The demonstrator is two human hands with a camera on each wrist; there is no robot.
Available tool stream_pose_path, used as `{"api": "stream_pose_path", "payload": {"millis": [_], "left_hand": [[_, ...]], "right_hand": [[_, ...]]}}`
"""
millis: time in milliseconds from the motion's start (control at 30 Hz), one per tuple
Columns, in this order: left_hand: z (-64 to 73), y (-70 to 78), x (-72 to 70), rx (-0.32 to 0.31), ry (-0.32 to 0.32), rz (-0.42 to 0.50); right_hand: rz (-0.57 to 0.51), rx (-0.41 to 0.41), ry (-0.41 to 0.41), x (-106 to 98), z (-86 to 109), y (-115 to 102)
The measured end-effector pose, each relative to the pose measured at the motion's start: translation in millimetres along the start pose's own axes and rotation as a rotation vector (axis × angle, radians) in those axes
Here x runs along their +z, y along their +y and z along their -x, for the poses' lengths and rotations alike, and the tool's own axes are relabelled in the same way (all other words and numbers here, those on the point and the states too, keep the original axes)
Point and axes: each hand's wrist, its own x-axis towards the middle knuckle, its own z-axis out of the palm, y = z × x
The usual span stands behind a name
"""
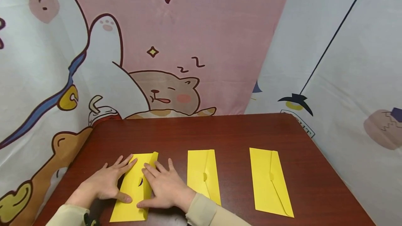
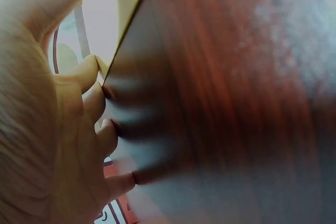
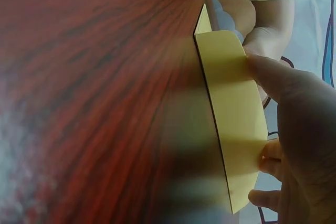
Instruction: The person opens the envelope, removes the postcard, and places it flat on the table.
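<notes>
A yellow paper envelope (image 1: pixel 129 212) lies lengthwise at the left of the table, its long right-hand flap (image 3: pixel 233 108) standing partly up. My left hand (image 1: pixel 105 182) rests on the envelope's left side, fingers spread and the thumb on the paper. In the left wrist view, the fingertips of that hand (image 2: pixel 79 108) reach the envelope's edge and the tabletop. My right hand (image 1: pixel 168 187) touches the raised flap from the right, its fingers fairly straight. The right wrist view has its thumb and fingertips (image 3: pixel 270 167) along the flap's outer edge. A small dark mark shows at the slot mid-envelope.
Two more yellow envelopes lie on the dark red-brown table (image 1: pixel 233 132), both with flaps down: one in the middle (image 1: pixel 196 170), one at the right (image 1: pixel 267 191). A cartoon-printed cloth (image 1: pixel 220 44) hangs behind the table.
</notes>
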Motion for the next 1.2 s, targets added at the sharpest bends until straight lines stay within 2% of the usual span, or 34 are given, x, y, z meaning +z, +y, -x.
{"api": "stream_pose_path", "payload": {"millis": [533, 867, 1200], "left_hand": [[0.3, -0.3, -0.3, 0.010, 0.018, 0.011], [0.9, -0.4, -1.0, -0.004, 0.014, 0.026], [-0.4, -2.9, 0.6, -0.012, 0.013, 0.041]], "right_hand": [[-0.071, -0.002, 0.039, 2, 12.5, 13], [-0.029, 0.008, 0.080, 6, 18.4, 18], [0.008, 0.040, 0.023, 11, 22.5, 23]]}}
